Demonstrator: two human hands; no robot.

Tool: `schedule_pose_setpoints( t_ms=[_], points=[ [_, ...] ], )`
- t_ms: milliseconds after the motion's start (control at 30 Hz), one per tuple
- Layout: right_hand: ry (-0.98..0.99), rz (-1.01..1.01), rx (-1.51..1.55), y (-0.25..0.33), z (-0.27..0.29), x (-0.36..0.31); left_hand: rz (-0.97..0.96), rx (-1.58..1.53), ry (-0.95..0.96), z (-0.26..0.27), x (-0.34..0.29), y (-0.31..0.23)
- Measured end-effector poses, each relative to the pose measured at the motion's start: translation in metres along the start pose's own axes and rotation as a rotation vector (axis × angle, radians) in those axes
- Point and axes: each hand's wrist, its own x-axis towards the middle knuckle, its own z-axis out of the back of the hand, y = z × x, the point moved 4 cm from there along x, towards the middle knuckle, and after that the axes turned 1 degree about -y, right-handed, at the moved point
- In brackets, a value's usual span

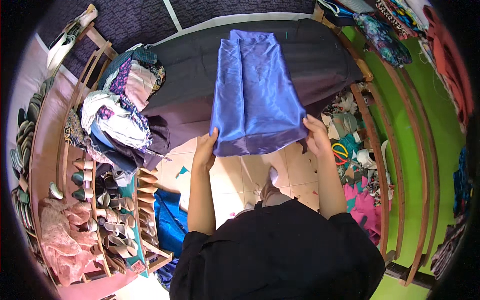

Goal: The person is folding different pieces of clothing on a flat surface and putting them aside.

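A shiny blue satin cloth (260, 95), folded into a tall panel, stretches between my two hands. Its far part reaches over the dark cloth-covered table (185, 70), while the near edge hangs in front of the table. My left hand (205, 147) grips the near left corner, thumb on top. At the near right corner, my right hand (316, 135) pinches the cloth, thumb on top and fingers partly hidden. A lengthwise fold runs along the cloth's left side.
Piled clothes (120, 115) sit at the table's left end. Left below stands a rack of shoes (117, 225) beside blue fabric (170, 220). Fabric scraps (362, 200) heap at the right, by wooden rails (372, 145) and a green wall (400, 190). Tiled floor (225, 175) shows between.
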Motion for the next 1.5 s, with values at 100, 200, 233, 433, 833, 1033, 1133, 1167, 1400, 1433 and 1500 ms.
schedule_pose_setpoints(
  t_ms=[100,200,233,433,833,1033,1133,1167,1400,1433,1500],
  points=[
    [-0.039,-0.162,0.040,-0.027,0.012,-0.029,0.114,-0.012,-0.026,0.012,-0.023,0.019],
    [-0.095,-0.225,-0.049,-0.040,0.009,-0.059,0.063,-0.006,-0.035,0.016,-0.050,0.023],
    [-0.075,-0.253,-0.101,-0.043,0.006,-0.067,0.061,-0.006,-0.034,0.018,-0.059,0.022],
    [-0.077,0.140,-0.443,-0.010,-0.032,-0.117,-0.256,0.432,-0.142,0.026,-0.133,-0.012],
    [-0.174,0.798,-0.499,0.038,-0.091,-0.168,-0.795,0.435,-0.369,-0.001,-0.244,-0.097],
    [-0.021,0.841,-0.476,0.054,-0.125,-0.176,-1.002,0.380,-0.452,0.013,-0.264,-0.118],
    [0.040,0.679,-0.409,0.055,-0.128,-0.156,-0.879,0.485,-0.479,0.013,-0.244,-0.131],
    [0.076,0.625,-0.417,0.056,-0.129,-0.145,-0.860,0.522,-0.481,0.012,-0.232,-0.134],
    [0.075,0.534,-0.322,0.084,-0.147,-0.080,-0.733,0.265,-0.378,-0.007,-0.142,-0.155],
    [0.067,0.535,-0.324,0.087,-0.143,-0.073,-0.760,0.274,-0.379,-0.009,-0.134,-0.158],
    [0.080,0.523,-0.366,0.093,-0.134,-0.060,-0.780,0.312,-0.361,-0.010,-0.119,-0.165]
  ],
)
